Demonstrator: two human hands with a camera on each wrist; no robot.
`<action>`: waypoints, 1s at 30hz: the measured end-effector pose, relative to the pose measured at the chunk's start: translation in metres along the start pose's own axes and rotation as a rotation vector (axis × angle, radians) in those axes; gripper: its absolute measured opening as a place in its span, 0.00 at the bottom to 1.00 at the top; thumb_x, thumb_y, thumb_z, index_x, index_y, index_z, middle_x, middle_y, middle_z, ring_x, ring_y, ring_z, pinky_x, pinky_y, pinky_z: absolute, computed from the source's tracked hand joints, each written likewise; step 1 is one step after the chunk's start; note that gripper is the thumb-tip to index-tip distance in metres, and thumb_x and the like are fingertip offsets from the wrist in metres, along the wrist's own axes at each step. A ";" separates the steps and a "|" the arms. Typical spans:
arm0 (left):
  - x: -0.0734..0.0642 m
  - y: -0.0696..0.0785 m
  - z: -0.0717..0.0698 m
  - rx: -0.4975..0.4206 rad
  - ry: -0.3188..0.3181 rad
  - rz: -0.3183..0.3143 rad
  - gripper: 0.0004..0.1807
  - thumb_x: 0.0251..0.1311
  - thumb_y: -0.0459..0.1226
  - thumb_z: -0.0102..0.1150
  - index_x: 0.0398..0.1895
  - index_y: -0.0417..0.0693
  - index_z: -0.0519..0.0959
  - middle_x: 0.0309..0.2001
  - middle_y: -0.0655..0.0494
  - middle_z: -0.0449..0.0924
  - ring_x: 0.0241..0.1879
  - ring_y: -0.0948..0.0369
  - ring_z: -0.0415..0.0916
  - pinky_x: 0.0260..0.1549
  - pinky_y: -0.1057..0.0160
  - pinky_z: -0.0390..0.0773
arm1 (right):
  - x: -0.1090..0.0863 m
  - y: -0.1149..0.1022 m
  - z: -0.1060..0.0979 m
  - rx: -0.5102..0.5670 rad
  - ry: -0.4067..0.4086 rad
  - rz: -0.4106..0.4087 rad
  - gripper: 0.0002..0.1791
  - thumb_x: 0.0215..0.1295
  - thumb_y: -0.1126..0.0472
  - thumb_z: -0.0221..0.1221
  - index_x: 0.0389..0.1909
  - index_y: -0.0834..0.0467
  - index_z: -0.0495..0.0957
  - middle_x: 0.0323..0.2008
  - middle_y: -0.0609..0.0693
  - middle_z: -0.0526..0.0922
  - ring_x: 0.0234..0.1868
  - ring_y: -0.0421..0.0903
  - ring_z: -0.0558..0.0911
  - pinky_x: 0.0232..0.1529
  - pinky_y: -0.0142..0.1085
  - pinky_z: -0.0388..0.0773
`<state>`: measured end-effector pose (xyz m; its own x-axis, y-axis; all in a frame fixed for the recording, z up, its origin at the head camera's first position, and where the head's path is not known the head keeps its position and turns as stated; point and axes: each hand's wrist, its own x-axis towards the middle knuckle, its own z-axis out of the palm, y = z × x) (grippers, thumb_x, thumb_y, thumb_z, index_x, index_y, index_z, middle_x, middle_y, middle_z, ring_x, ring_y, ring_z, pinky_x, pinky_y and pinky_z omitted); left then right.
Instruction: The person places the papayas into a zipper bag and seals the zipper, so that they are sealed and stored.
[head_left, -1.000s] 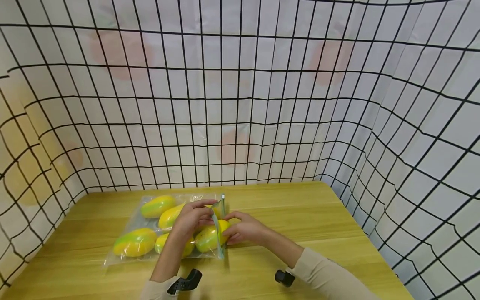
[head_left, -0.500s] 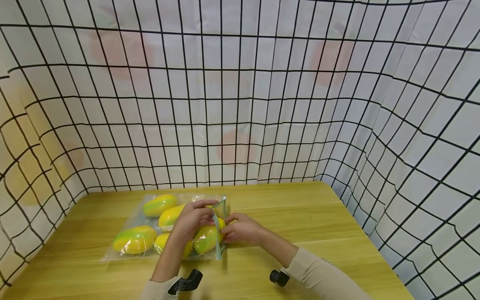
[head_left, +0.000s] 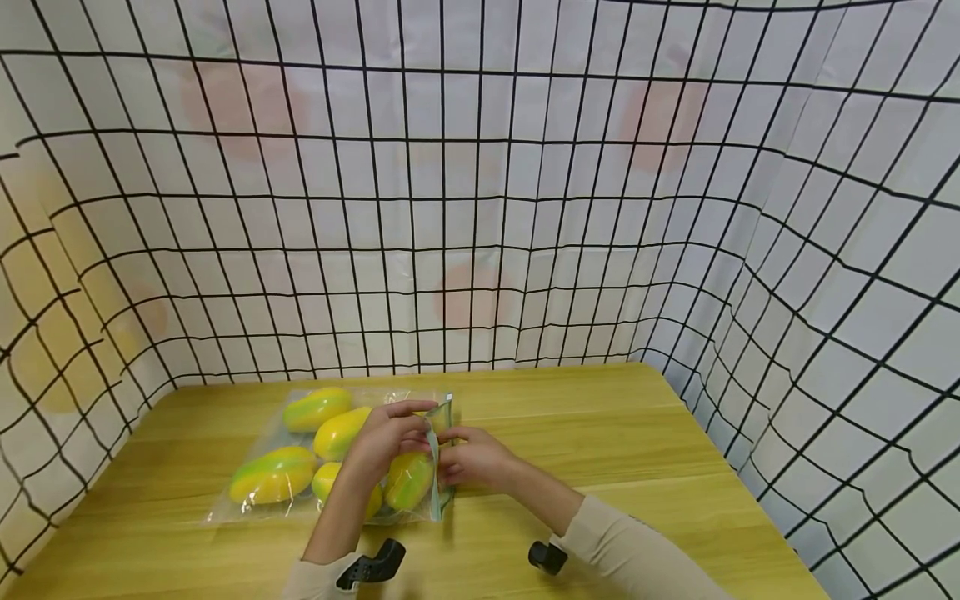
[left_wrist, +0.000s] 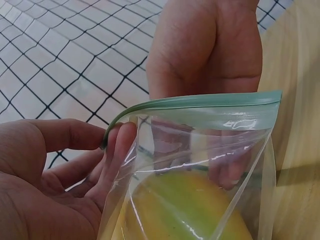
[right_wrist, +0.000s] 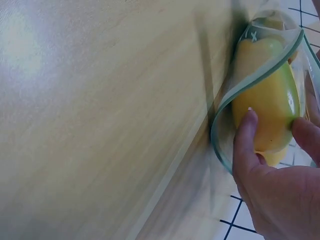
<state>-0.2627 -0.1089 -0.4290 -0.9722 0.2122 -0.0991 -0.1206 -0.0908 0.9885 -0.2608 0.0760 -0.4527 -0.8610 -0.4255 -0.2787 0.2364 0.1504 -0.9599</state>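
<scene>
While both hands (head_left: 431,454) hold its mouth, the bag (head_left: 330,454) lies leftward.

Head camera looks down from above; both wrist cameras closely share the bag mouth (left_wrist: 200,102).

This looks like a staged recording booth rather than a lived-in room. A pale curtain (head_left: 480,208) printed with a black grid and faint orange blotches hangs round three sides of a plain wood-grain bench (head_left: 600,450), closing off any view of walls or furniture. Small black camera mounts (head_left: 371,564) sit at both wrists. On the bench lies only a clear zip bag (head_left: 352,454) of yellow-green mangoes (head_left: 273,475).
</scene>
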 end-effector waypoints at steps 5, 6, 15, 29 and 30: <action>0.000 -0.001 0.000 0.008 -0.008 -0.005 0.23 0.65 0.28 0.56 0.63 0.32 0.76 0.32 0.47 0.83 0.26 0.60 0.82 0.30 0.65 0.86 | 0.001 0.002 0.000 0.023 0.000 -0.008 0.21 0.66 0.68 0.58 0.58 0.71 0.72 0.36 0.57 0.85 0.33 0.46 0.85 0.46 0.45 0.87; 0.000 -0.001 0.000 0.007 -0.011 -0.009 0.23 0.65 0.28 0.56 0.63 0.32 0.76 0.31 0.48 0.83 0.26 0.60 0.82 0.30 0.65 0.86 | 0.001 0.002 0.000 0.028 -0.001 -0.007 0.21 0.66 0.68 0.58 0.58 0.71 0.73 0.35 0.56 0.85 0.33 0.46 0.85 0.46 0.45 0.87; -0.001 -0.001 0.000 0.015 -0.017 -0.017 0.22 0.65 0.28 0.56 0.63 0.32 0.76 0.31 0.49 0.81 0.25 0.61 0.81 0.30 0.66 0.86 | -0.001 0.004 -0.001 0.038 -0.003 0.006 0.23 0.64 0.69 0.58 0.61 0.71 0.74 0.35 0.57 0.86 0.35 0.48 0.85 0.48 0.47 0.86; -0.001 0.007 -0.001 0.084 -0.088 -0.041 0.22 0.70 0.30 0.53 0.64 0.29 0.73 0.43 0.33 0.83 0.29 0.58 0.86 0.36 0.61 0.88 | -0.007 0.002 -0.021 -0.015 0.013 0.003 0.24 0.64 0.68 0.62 0.61 0.70 0.75 0.44 0.63 0.87 0.44 0.54 0.88 0.50 0.45 0.86; -0.001 0.007 -0.001 0.088 -0.100 -0.046 0.22 0.71 0.30 0.53 0.64 0.28 0.73 0.44 0.32 0.83 0.30 0.58 0.86 0.37 0.60 0.88 | -0.008 0.001 -0.023 -0.019 0.017 0.004 0.24 0.64 0.68 0.62 0.61 0.71 0.75 0.44 0.64 0.87 0.45 0.54 0.88 0.50 0.45 0.86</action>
<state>-0.2625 -0.1108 -0.4216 -0.9407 0.3105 -0.1370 -0.1420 0.0065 0.9898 -0.2641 0.1005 -0.4511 -0.8674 -0.4099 -0.2821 0.2316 0.1692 -0.9580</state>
